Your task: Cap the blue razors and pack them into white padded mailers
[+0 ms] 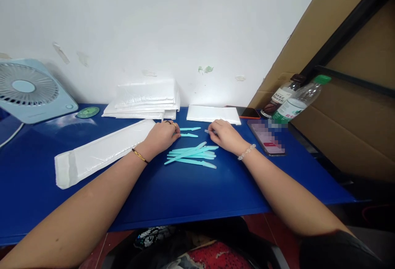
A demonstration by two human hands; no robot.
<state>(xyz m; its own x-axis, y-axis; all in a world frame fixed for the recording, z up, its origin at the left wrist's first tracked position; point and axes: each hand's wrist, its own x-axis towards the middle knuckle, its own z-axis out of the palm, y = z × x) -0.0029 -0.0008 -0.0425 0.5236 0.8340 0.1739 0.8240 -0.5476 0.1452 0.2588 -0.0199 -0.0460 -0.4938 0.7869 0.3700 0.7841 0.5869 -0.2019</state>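
My left hand (pixel 165 135) is closed, its fingers around the ends of two turquoise eyebrow razors (pixel 190 129) that stick out to the right. Opposite it, my right hand (pixel 225 134) pinches a small translucent piece (pixel 207 131) that looks like a blade cap. Just in front of both hands, several more turquoise eyebrow razors (pixel 191 153) lie in a loose crossed pile on the blue table (pixel 185 195). One razor (pixel 197 162) lies at the pile's near side. A long white padded mailer (pixel 101 151) stretches out beside my left hand.
Stacked white mailers (pixel 145 98) stand against the wall, with another white packet (pixel 212 114) to their right. Two phones, one dark (pixel 249 112) and one with a lit screen (pixel 267 137), lie near two bottles (pixel 288 106). At left are a fan (pixel 33 90) and a green disc (pixel 88 112).
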